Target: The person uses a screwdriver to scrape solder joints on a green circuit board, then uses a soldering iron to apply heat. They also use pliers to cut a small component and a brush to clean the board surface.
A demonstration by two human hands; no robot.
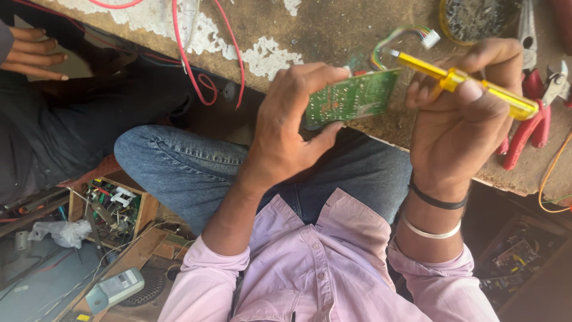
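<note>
Above the worn workbench (357, 30) edge, we find the left hand (286, 128) pinching a green circuit board (351, 97) between thumb and curled fingers, solder side toward the camera. Our right hand (462, 125) is closed around a yellow-handled screwdriver (459, 80), its tip meeting the board's upper corner. Coloured wires with a white connector (429, 39) rise just behind the board. Red-handled pliers (533, 119) lie on the bench beside the right hand. Another person's hand (33, 53) rests well apart from the board.

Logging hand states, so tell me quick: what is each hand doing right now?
Left hand: closed on the green board.
Right hand: closed on the yellow screwdriver.
</note>
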